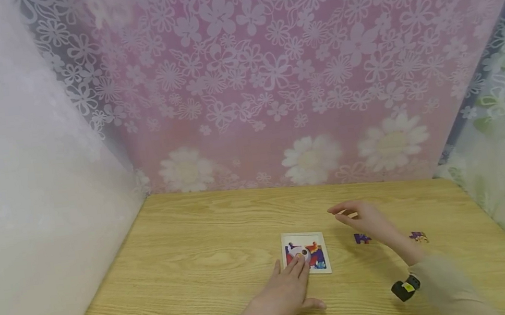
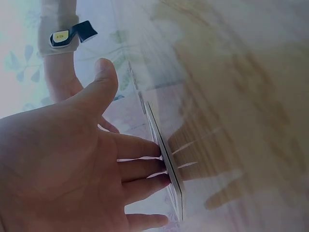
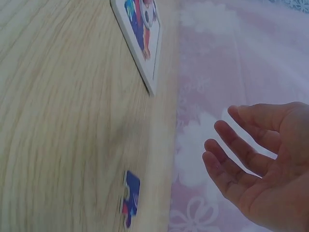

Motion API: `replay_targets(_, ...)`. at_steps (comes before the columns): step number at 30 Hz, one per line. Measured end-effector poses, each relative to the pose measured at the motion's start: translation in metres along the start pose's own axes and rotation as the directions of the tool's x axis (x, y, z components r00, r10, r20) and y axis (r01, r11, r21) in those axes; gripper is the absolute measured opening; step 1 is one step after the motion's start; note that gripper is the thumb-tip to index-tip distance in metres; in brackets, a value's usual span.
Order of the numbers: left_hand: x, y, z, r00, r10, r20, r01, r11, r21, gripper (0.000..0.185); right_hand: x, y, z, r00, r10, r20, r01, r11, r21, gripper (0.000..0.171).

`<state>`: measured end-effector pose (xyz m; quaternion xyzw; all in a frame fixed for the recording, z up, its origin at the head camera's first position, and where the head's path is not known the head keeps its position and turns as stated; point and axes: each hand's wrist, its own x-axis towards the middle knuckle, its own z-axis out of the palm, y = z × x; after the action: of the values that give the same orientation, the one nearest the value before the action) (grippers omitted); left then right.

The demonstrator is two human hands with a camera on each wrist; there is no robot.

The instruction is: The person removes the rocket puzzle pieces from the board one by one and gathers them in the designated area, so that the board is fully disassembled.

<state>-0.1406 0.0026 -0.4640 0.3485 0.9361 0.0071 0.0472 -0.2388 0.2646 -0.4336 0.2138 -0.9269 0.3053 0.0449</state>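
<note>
Fingers of left hand [image 1: 281,296] flat and straight, pressing down on puzzle board [image 1: 305,252] near middle of wooden table [image 1: 190,270]. Right hand [image 1: 364,220] raised above tabletop, fingers loose and spread, holding nothing. Just below it, loose puzzle piece [image 1: 362,238] lying flat, close beside board's right edge. Farther right, second puzzle piece [image 1: 418,236]. Behind, pink floral backdrop [image 1: 271,81].

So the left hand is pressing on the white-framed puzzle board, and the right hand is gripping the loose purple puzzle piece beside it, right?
Not quite. The left hand does rest its straight fingers on the white-framed puzzle board, but the right hand grips nothing: it hovers open above the wooden table. The right wrist view shows the loose purple puzzle piece lying untouched.
</note>
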Motion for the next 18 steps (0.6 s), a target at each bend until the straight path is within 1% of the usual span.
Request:
replay_targets(3, 0.0, -0.001, -0.001, 1.0, 0.001, 0.006, -0.001, 1.0, -0.006, 0.092, 0.006, -0.008, 0.008, 0.999, 0.011, 0.037, -0.012, 0.999, 0.038, 0.03)
replay_targets(7, 0.0, 0.0, -0.001, 1.0, 0.004, 0.012, -0.004, 1.0, -0.003, 0.092, 0.014, -0.015, 0.02, 0.998, 0.009, 0.064, -0.014, 0.997, 0.071, 0.027)
replay_targets(12, 0.0, -0.001, 0.0, 1.0, 0.008, 0.014, -0.008, 1.0, -0.001, 0.092, 0.023, -0.022, 0.036, 0.996, -0.001, 0.091, -0.004, 0.998, 0.06, 0.024)
replay_targets(18, -0.001, -0.002, -0.001, 1.0, 0.016, 0.01, -0.016, 1.0, -0.008, 0.092, 0.029, -0.032, 0.053, 0.988, -0.045, 0.147, 0.036, 0.997, 0.064, 0.024)
